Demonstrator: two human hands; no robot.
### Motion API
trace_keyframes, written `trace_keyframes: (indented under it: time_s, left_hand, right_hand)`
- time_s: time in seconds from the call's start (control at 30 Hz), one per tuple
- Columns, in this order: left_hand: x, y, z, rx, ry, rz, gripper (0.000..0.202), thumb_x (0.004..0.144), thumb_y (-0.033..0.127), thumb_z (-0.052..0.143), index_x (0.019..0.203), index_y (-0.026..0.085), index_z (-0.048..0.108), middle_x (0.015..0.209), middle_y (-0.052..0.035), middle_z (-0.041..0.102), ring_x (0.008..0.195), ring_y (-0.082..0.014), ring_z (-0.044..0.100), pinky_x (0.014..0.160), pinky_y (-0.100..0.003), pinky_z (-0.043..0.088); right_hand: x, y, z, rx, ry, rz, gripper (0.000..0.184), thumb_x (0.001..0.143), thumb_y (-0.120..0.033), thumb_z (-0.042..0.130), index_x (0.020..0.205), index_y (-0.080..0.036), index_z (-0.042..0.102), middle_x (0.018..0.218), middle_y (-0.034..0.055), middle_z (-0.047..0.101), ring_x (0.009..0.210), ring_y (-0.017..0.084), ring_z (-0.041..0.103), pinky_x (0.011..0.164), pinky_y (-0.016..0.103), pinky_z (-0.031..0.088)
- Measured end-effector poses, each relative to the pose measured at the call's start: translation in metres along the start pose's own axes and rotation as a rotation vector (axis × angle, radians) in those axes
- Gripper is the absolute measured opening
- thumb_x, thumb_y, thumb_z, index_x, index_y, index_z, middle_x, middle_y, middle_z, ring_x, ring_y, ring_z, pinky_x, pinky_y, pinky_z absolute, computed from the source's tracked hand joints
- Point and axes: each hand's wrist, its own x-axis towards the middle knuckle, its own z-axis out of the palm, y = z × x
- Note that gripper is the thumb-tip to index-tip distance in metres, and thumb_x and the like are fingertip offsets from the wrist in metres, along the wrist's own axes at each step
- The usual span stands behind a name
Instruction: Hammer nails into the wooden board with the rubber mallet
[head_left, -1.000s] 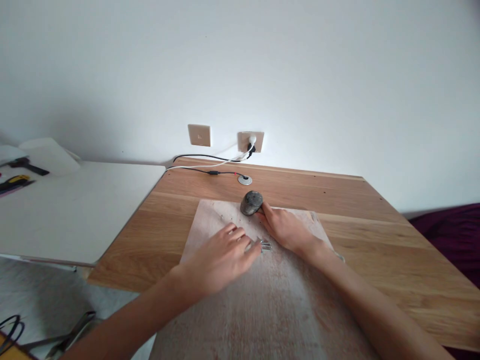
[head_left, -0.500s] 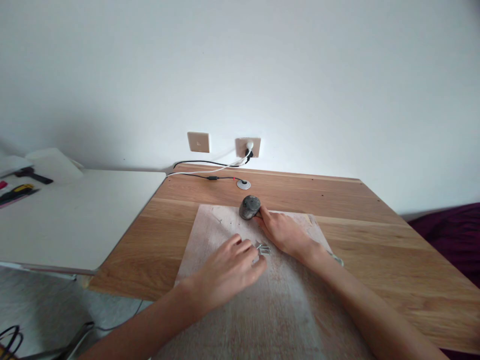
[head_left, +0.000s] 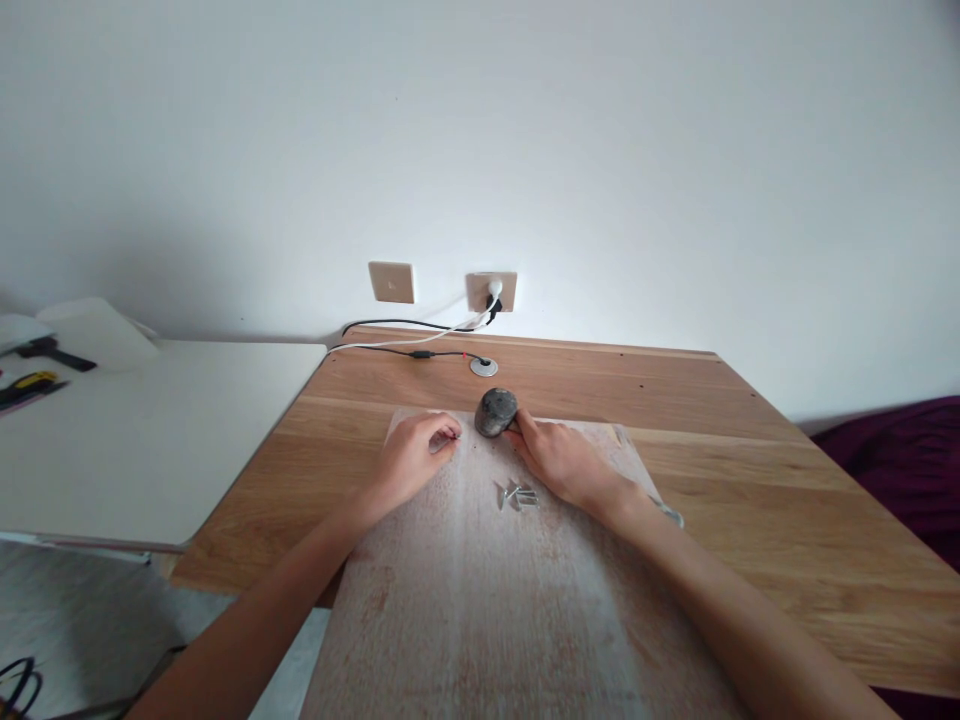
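My left hand (head_left: 411,456) rests on the far left part of a pale worn board (head_left: 480,610). Its fingertips are pinched together on what looks like a small nail held against the board. My right hand (head_left: 561,462) lies on the board to the right of it. The fingers grip the near side of a grey rounded stone (head_left: 496,410), which sits at the board's far edge. A small heap of metal nails (head_left: 516,495) lies loose on the board between the two hands, touched by neither.
The board lies on a wooden table (head_left: 750,470) set against a white wall. Black and white cables (head_left: 420,345) run from a wall socket (head_left: 490,291) to a metal grommet (head_left: 484,367). A white table (head_left: 150,430) stands to the left, with tools (head_left: 30,385) at its far edge.
My left hand left the heap of nails and moved forward and left to the board's far corner, fingertips now pinched. My right hand stays on the stone.
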Motion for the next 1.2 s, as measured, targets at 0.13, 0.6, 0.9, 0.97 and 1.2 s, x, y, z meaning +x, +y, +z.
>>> trace_keyframes:
  time_s: [0.13,0.6,0.9,0.97,1.2]
  left_hand:
    - [-0.002,-0.003,0.002,-0.023,0.009,0.016,0.013,0.085,0.007,0.069,0.09,0.019,0.07,0.092,-0.0028,0.077,0.088,-0.0182,0.074,0.086,-0.034,0.059]
    - [0.004,0.005,-0.001,0.031,-0.019,0.059,0.014,0.082,0.007,0.073,0.083,0.019,0.067,0.083,0.0008,0.072,0.08,-0.0166,0.069,0.079,-0.03,0.055]
    - [0.002,-0.005,0.002,0.02,-0.025,0.041,0.021,0.084,0.008,0.072,0.101,0.021,0.071,0.088,-0.0007,0.078,0.086,-0.0186,0.074,0.088,-0.035,0.057]
    - [0.002,-0.005,0.002,0.029,-0.022,0.036,0.033,0.084,0.006,0.071,0.112,0.021,0.069,0.089,-0.0005,0.08,0.089,-0.0196,0.076,0.092,-0.038,0.056]
    - [0.002,0.0,0.0,-0.029,0.023,-0.011,0.048,0.079,0.006,0.076,0.124,0.017,0.068,0.1,-0.0045,0.08,0.096,-0.0216,0.075,0.093,-0.036,0.058]
  right_hand:
    - [0.0,0.0,0.0,0.006,-0.001,0.0,0.03,0.114,-0.034,0.031,0.128,-0.013,0.049,0.101,0.0141,0.08,0.086,0.027,0.077,0.063,0.032,0.036]
    - [-0.001,-0.003,-0.001,0.01,0.007,0.015,0.028,0.114,-0.033,0.034,0.127,-0.014,0.05,0.102,0.0143,0.08,0.086,0.026,0.077,0.063,0.031,0.036]
    - [-0.001,-0.003,-0.01,0.064,-0.023,0.027,0.027,0.112,-0.03,0.037,0.129,-0.014,0.05,0.1,0.0143,0.08,0.086,0.026,0.077,0.063,0.031,0.035]
    - [-0.002,-0.005,-0.011,0.078,-0.026,0.013,0.028,0.112,-0.031,0.037,0.132,-0.015,0.05,0.102,0.0144,0.08,0.086,0.026,0.077,0.064,0.031,0.037]
    - [-0.009,-0.023,-0.019,0.123,-0.031,-0.073,0.027,0.113,-0.033,0.037,0.127,-0.016,0.051,0.1,0.0135,0.08,0.086,0.026,0.076,0.066,0.03,0.039]
